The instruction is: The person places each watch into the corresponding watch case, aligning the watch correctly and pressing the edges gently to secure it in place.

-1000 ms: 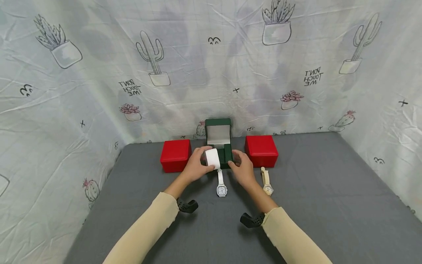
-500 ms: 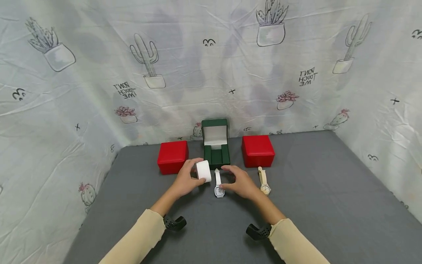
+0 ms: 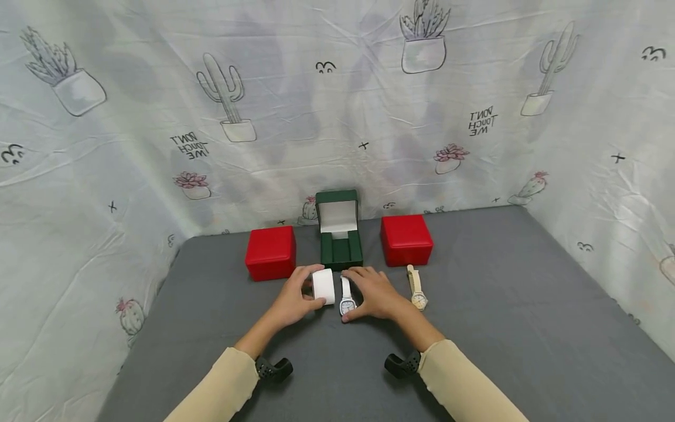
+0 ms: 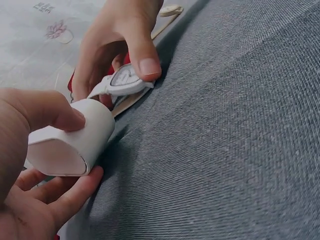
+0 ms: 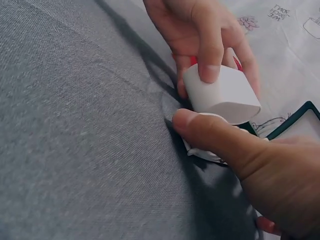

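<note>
My left hand [image 3: 294,300] grips a white watch pillow [image 3: 323,286] between thumb and fingers, just in front of the green watch box. In the left wrist view the pillow [image 4: 92,127] shows its hollow, open end. Right beside it, a white watch [image 3: 347,305] lies on the grey cloth, strap pointing away from me. My right hand [image 3: 375,295] holds this watch, thumb at the case end and fingertips by the far strap. The left wrist view shows the thumb pressed on the watch's edge [image 4: 125,82]. The right thumb covers much of the watch in the right wrist view.
The green watch box [image 3: 338,215] stands open at the back, a slot in its base. A closed red box [image 3: 270,252] sits to its left, another red box [image 3: 406,239] to its right. A beige watch [image 3: 418,293] lies right of my right hand. Patterned curtain [image 3: 337,117] hangs behind.
My left hand has drawn the watch pillow out from over the green box, toward me. My right hand has left the box's side and come down onto the white watch.
</note>
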Available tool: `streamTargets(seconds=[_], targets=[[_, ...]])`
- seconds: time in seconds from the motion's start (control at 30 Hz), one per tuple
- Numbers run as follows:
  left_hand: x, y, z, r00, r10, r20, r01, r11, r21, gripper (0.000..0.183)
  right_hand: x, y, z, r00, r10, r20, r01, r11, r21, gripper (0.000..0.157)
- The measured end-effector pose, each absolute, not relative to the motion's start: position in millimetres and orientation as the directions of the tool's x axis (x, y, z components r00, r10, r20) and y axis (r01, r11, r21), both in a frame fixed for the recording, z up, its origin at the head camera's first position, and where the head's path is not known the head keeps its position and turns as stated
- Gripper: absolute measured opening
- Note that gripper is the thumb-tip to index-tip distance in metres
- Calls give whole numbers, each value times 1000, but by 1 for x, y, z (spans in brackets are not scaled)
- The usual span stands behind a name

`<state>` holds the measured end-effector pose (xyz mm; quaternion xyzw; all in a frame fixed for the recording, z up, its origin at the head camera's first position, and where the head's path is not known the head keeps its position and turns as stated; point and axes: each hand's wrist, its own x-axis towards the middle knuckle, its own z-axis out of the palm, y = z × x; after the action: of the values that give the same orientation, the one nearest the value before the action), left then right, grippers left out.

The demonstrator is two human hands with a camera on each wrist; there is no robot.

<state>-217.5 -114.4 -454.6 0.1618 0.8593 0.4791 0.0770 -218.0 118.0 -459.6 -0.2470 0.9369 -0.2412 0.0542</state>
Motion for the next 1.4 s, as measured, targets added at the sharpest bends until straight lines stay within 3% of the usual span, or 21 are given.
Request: streamTargets(seconds=[0.27, 0.5, 0.7, 1.0, 1.17, 1.4], targets=[[-221, -121, -459, -860, 509, -19, 156, 299, 941, 65, -215, 119, -464, -865, -498, 56, -443, 707, -552, 86], [-226, -118, -462, -843, 538, -18, 90, 175, 980, 65, -214, 121, -465, -863, -486, 136, -451, 622, -640, 74], [-228, -117, -460, -797, 603, -19, 29, 69, 997, 66, -214, 123, -464, -854, -505, 122, -419, 531, -737, 67], [-226, -115, -462, -814, 581, -21, 6, 44, 999, 68, -218, 124, -460, -859, -487, 158, -346, 323, -881, 54], [-223, -108, -462, -872, 489, 27, 29, -3, 1000, 70, -216, 119, -463, -919, -383, 97, -176, 177, -968, 56], [-220, -99, -458, -910, 407, 75, 66, -37, 997, 72, -206, 105, -467, -977, -208, 46, -27, -94, -995, 42]])
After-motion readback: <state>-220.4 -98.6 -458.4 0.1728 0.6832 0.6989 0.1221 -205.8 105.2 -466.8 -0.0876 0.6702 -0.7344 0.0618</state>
